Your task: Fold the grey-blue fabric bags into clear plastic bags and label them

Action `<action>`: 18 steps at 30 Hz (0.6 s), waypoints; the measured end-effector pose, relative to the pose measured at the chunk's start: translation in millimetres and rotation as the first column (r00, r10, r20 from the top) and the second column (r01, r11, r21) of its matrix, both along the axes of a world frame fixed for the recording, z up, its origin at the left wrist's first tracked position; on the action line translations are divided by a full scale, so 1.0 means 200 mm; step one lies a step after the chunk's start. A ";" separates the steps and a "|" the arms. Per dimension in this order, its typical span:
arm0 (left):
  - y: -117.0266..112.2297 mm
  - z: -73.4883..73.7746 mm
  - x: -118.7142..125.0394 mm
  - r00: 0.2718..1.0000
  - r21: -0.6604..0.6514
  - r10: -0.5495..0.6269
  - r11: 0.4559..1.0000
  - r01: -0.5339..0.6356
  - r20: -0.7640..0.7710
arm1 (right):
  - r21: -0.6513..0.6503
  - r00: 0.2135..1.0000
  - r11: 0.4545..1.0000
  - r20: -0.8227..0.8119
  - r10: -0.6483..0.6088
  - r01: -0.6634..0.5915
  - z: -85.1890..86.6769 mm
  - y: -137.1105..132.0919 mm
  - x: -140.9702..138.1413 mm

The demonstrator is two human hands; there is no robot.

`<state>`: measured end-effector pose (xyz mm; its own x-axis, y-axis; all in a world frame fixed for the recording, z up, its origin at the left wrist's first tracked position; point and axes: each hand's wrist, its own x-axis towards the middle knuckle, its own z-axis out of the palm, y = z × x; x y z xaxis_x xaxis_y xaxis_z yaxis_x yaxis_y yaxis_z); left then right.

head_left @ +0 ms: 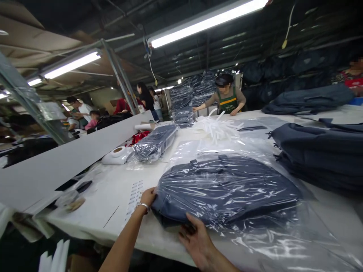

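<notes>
A dark blue backpack-like bag lies flat on the white table inside a clear plastic bag. The loose plastic spreads past its right end, towards the near edge. My left hand, with a bracelet at the wrist, is closed on the wrapped bag's left end; some of its fingertips are hidden. At the near side, my right hand is palm up with the fingers apart. Its thumb is against the bag's lower edge, and the other fingers are just below it.
Another wrapped bag lies farther back, near a white roll. Unwrapped dark bags are piled at right. White strips lie mid-table. Across it, a person in a green apron works beside stacked wrapped bags. A white partition borders the left.
</notes>
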<state>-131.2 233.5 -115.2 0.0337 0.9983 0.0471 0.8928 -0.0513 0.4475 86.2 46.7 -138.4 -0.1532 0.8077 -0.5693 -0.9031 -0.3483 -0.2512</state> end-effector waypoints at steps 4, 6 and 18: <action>-0.04 0.00 -0.02 0.999 -0.016 -0.037 0.999 0.037 0.001 | 0.131 0.998 0.990 0.005 -0.060 0.059 0.03 0.03 0.01; -0.10 0.03 -0.03 0.999 0.001 -0.044 0.999 0.044 0.001 | 0.232 0.994 0.968 0.023 -0.102 0.094 0.05 0.03 0.02; -0.64 0.27 -0.09 0.996 0.166 0.089 0.982 -0.092 0.023 | 0.452 0.969 0.867 0.214 0.126 -0.212 0.13 -0.14 0.23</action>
